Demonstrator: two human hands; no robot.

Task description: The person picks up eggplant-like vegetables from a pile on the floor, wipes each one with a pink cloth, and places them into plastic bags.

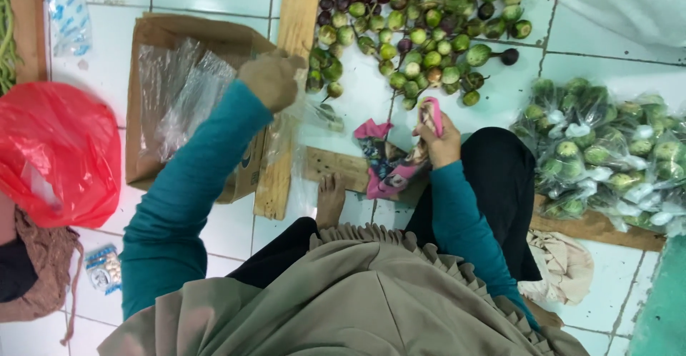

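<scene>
My left hand (271, 77), in a brown glove, is closed on a clear plastic bag (282, 131) that hangs down beside a cardboard box (175, 38). My right hand (439, 138) is bare and grips a pink patterned cloth (389, 163) lying on the white tiled floor. Just beyond both hands lies a loose heap of small round green and purple eggplants (414, 34). Both arms wear teal sleeves.
Clear bags (179, 92) lie on the box. Several packed bags of green eggplants (614, 156) sit at the right. A red plastic bag (57, 152) is at the left. A wooden plank (289, 92) runs between box and heap; my bare foot (330, 199) rests beside it.
</scene>
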